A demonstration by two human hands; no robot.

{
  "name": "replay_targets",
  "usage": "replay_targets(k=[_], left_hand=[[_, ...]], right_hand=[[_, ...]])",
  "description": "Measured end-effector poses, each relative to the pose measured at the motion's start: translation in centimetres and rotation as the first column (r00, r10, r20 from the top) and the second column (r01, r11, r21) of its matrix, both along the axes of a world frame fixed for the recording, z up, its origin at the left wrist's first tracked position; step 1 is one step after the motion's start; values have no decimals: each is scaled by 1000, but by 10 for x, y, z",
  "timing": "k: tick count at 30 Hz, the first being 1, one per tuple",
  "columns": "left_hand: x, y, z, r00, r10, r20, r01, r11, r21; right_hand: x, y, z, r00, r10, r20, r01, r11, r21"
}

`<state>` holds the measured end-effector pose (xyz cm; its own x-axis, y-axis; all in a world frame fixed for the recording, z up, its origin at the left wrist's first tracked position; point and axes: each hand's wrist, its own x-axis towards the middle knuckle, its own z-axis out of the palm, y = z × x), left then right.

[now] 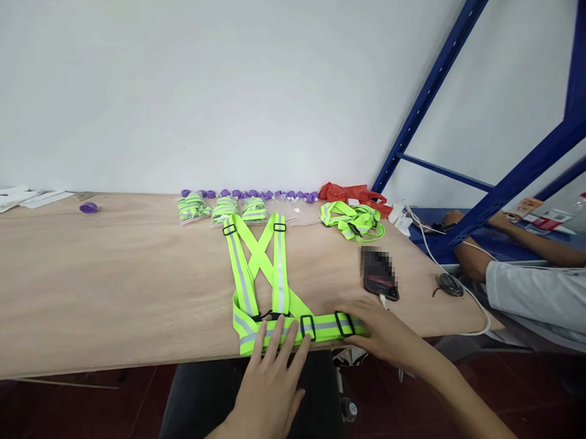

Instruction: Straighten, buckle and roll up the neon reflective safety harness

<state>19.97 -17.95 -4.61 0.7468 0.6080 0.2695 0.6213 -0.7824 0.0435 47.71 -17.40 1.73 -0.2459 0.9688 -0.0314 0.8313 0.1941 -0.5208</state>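
Observation:
A neon-yellow reflective harness vest [264, 270] lies spread flat on the wooden table [100, 282], its straps crossing in an X and its waist belt along the near edge. My left hand [271, 374] rests on the belt with its fingers stretched out and spread. My right hand [382, 330] lies flat on the right end of the belt, by a black buckle [344, 323], fingers extended.
Three bagged folded vests [223, 210] and a loose vest [354, 221] lie at the back, with purple pieces [250, 194] and a red bag [355, 194]. A phone [380, 275] on a cable lies right. Another person's arms [471, 256] rest by a blue rack [518, 171].

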Motion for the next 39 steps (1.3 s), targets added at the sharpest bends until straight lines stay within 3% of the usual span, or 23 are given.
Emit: replay_targets(k=[4, 9, 15, 21, 27, 32, 35, 39], left_hand=[[-2, -2, 1, 1000, 17, 3, -17, 1000, -25], [-11, 4, 8, 1000, 10, 23, -8, 996, -91], [-8, 8, 11, 995, 45, 94, -35, 994, -105], [3, 20, 0, 981, 125, 148, -115, 991, -75], [-2, 19, -10, 982, 111, 154, -110, 994, -15], [-4, 18, -7, 986, 95, 139, -96, 995, -4], [-5, 18, -5, 988, 86, 125, -84, 996, -18], [-4, 17, -4, 993, 78, 86, -76, 997, -27]], right_hand=[[-1, 0, 5, 996, -18, -90, 21, 999, 31], [-4, 3, 13, 996, -9, -85, 21, 991, 136], [-9, 9, 23, 975, -11, -221, 21, 999, 44], [-10, 10, 34, 998, -22, -66, 21, 1000, -16], [3, 11, 35, 981, -19, -193, 32, 997, 65], [15, 15, 19, 924, -91, -370, 139, 985, 103], [18, 14, 12, 855, -147, -497, 204, 977, 64], [-1, 12, 18, 762, -169, -625, 197, 980, -25]])
